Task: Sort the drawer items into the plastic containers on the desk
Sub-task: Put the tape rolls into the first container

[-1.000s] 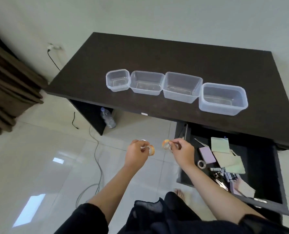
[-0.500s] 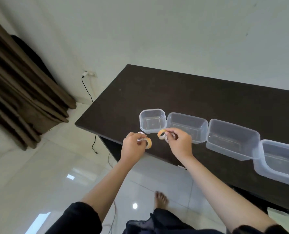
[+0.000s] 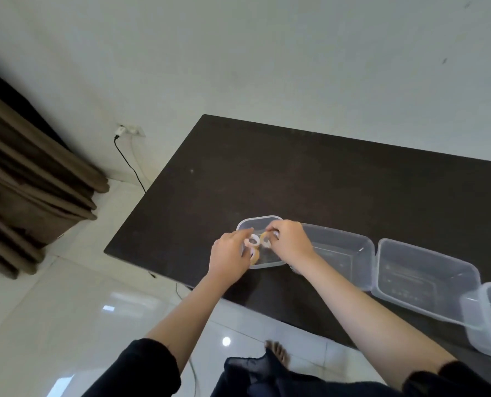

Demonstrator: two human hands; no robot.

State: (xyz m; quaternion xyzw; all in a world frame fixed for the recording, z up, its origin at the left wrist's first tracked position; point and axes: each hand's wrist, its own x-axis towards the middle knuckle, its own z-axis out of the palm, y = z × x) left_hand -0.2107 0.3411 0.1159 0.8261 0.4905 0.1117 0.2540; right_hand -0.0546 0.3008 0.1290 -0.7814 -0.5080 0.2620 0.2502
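Both hands (image 3: 263, 246) cover the small container (image 3: 260, 222); tape rolls (image 3: 253, 241) blurred.

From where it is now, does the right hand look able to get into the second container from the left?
Probably yes. The right hand hovers over the small square container, and the second container sits open right beside it with nothing over its mouth. The hand seems to pinch a tape roll, though.

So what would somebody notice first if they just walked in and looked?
Probably the two hands meeting over the small clear container at the left end of the row: the left hand and right hand hold little tape rolls in it. Next, the bigger clear tubs lined up to the right on the dark desk.
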